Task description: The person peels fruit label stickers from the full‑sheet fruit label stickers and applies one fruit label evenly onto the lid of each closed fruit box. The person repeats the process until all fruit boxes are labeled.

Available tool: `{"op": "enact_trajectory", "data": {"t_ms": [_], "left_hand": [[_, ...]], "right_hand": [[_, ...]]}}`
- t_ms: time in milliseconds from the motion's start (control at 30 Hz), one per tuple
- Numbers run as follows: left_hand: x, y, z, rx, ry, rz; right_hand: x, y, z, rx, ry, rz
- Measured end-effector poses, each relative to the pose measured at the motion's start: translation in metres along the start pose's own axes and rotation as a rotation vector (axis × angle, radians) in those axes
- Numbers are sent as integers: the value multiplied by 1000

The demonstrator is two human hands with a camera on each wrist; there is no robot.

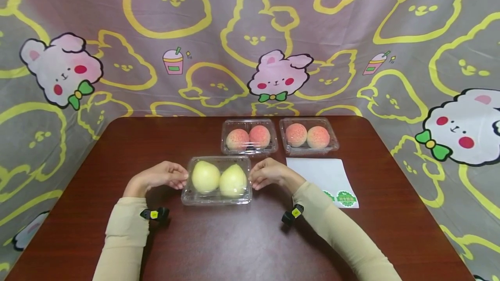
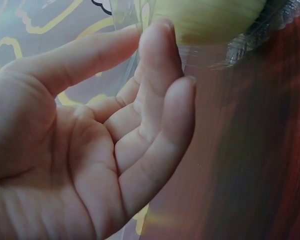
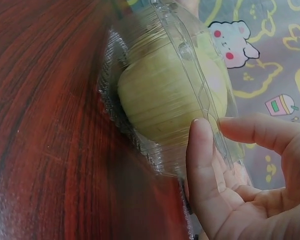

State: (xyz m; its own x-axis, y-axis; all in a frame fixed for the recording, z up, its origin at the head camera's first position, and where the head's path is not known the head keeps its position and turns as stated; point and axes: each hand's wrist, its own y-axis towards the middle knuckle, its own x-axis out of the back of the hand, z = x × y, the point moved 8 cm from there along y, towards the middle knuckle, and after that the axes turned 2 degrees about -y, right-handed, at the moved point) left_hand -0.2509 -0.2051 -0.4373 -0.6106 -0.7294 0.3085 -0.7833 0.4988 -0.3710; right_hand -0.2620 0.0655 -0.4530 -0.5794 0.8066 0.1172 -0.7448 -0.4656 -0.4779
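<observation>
A clear plastic clamshell box stands mid-table with two pale yellow pears, a left pear and a right pear, inside it. My left hand pinches the box's left rim between thumb and forefinger, the other fingers bent. At the opposite end, my right hand pinches the right rim the same way. From the right wrist, the lid's flange passes between the thumb and a fingertip. Only a corner of the box, with part of a pear, shows in the left wrist view.
Two more clear boxes, the left box and the right box, stand behind, each holding two pink peaches. A white sheet with green round stickers lies right of my right hand. Patterned cloth surrounds the brown table.
</observation>
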Motion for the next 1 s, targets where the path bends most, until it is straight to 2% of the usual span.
{"op": "enact_trajectory", "data": {"t_ms": [533,1000], "left_hand": [[-11,9,-5,2,20,21],[-17,14,-10,-15,21,38]], "right_hand": [[11,-8,-6,34,11,18],[17,-13,-9,30,21,27]]}}
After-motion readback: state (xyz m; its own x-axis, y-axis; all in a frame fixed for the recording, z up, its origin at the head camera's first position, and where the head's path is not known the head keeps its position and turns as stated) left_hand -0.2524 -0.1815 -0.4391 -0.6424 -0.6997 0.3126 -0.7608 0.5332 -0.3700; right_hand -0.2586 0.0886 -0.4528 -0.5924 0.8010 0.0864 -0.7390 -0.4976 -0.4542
